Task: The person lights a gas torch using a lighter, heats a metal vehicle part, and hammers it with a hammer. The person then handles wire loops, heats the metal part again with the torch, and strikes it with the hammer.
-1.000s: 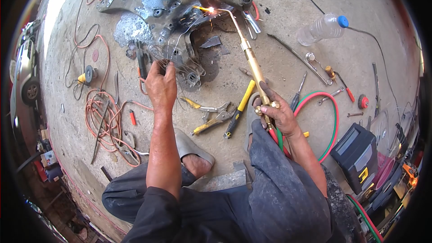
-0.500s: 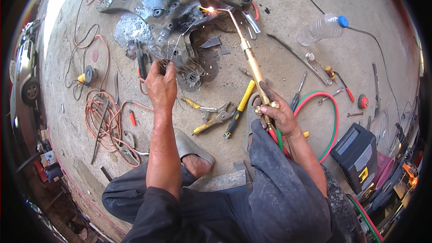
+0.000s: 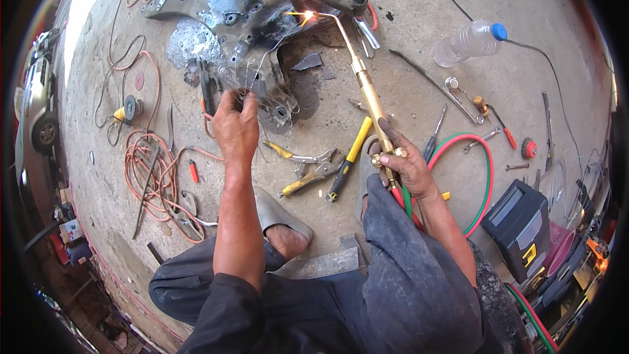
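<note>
My right hand (image 3: 406, 167) is wrapped around the brass gas torch (image 3: 370, 95) by its valve knobs, near my knee. At its bent tip a bright flame (image 3: 308, 16) plays on a dark, worn metal car part (image 3: 268, 23), which lies on the ground. My left hand (image 3: 236, 124) pinches a thin wire (image 3: 267, 54) that runs up toward the flame. More of the wire is looped around the fingers, over the lower end of the part. Red and green hoses (image 3: 486, 177) lead from the torch, partly hidden by my leg.
Locking pliers (image 3: 311, 174) and a yellow-handled hammer (image 3: 350, 157) lie before my feet. A tangled orange cable (image 3: 147, 174) is on the left. Rightward are a plastic bottle (image 3: 468, 44), a screwdriver (image 3: 436, 134), spanners and a black case (image 3: 517, 229).
The glow at the torch tip is brighter and throws longer orange streaks. A spark shows near the pliers. Both hands stay almost in place.
</note>
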Demonstrator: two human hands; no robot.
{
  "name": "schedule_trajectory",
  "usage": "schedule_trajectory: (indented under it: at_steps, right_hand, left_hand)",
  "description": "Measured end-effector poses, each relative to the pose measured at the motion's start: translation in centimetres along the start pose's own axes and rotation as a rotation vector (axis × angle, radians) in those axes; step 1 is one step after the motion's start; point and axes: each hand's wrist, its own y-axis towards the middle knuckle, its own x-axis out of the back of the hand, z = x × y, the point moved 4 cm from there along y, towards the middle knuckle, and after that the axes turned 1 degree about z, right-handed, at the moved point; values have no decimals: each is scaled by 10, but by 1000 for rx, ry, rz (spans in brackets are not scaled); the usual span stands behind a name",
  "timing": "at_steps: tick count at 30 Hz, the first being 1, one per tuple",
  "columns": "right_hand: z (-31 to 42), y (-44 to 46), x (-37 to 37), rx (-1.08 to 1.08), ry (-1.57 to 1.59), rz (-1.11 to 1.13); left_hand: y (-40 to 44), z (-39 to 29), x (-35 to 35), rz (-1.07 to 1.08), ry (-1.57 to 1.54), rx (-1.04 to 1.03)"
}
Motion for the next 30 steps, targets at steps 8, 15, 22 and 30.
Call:
schedule_trajectory:
  at_steps: [8,15,22,30]
  right_hand:
    - [0,0,-1,14,2,13]
    - [3,0,-2,12,16,5]
    - [2,-1,-1,6,22,15]
    - [0,-1,-1,4,-3,-1]
  left_hand:
    - [-1,-17,-1,-35,66,-28]
    - [-1,-13,-1,-19,57,-19]
    - [0,-15,-2,-19,54,-26]
    - [-3,-16,1,-15,89,-48]
